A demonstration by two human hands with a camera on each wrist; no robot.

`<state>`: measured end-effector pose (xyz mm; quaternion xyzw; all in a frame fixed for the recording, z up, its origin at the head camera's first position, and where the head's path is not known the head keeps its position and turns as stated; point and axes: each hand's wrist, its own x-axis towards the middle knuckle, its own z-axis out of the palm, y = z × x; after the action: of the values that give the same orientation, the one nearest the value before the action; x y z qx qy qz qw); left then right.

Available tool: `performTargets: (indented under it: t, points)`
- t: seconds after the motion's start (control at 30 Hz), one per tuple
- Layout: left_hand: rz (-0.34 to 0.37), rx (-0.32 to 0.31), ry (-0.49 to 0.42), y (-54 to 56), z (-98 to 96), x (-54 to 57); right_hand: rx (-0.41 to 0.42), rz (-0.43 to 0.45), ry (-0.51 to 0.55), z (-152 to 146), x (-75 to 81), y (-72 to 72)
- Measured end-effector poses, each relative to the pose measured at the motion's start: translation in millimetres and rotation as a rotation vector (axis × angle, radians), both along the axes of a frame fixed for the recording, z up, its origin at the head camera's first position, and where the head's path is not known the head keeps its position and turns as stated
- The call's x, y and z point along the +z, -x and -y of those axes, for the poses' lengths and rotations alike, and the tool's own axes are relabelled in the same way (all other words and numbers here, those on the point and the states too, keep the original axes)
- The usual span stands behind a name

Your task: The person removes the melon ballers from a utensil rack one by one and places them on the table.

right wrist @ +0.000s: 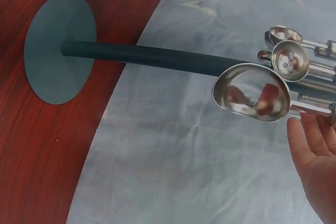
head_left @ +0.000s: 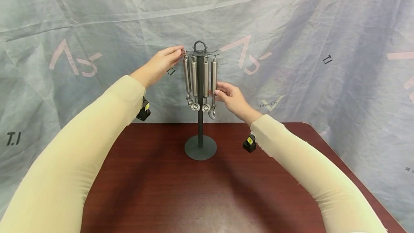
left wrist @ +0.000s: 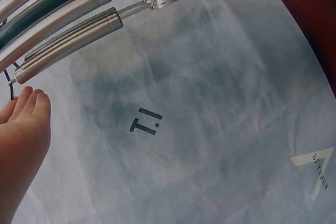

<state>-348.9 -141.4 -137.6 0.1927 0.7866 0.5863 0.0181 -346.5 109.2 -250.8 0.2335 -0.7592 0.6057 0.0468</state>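
Note:
A dark grey utensil rack [head_left: 200, 125] stands upright on the table, with several steel utensils hanging from its hooks. My left hand [head_left: 161, 63] is at the upper left of the rack, pinching the end of a hook with nearly straight fingers; the thumb's contact is partly hidden. Just below hangs a steel utensil [left wrist: 71, 45]. My right hand [head_left: 233, 99] holds the lower handle of the rightmost ladle [head_left: 214, 76], thumb in front and fingers behind. Its large shiny bowl [right wrist: 252, 93] faces the right wrist camera. Smaller round-bowled ladles [right wrist: 290, 61] hang beside it.
The rack's round base [head_left: 200, 155] rests near the back edge of the reddish-brown table [head_left: 200, 197]. A wrinkled grey printed cloth [head_left: 113, 21] hangs behind and along the right side. Black wrist cameras [head_left: 249, 144] hang below both sleeves.

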Motion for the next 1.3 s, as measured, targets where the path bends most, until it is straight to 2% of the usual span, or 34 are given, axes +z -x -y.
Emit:
performTargets:
  t: [0.3, 0.5, 0.7, 0.9, 1.3]
  points:
    - [0.018, -0.008, -0.046, 5.8, 2.8, -0.4, 0.028, 0.009, 0.06, 0, -2.8, 1.6]
    - [0.026, 0.013, -0.072, 8.1, 3.6, -2.1, 0.006, -0.004, 0.07, 0, 0.4, -3.3]
    - [0.037, 0.027, -0.108, 6.4, 3.0, -3.0, -0.018, -0.019, 0.08, 1, 2.4, -6.6]
    - [0.037, 0.032, -0.104, 5.0, 4.1, -2.8, -0.042, -0.031, 0.109, 2, 3.2, -9.2]
    - [0.033, 0.018, -0.128, 5.0, 7.4, -3.6, -0.064, 0.001, 0.116, 4, -0.2, -24.5]
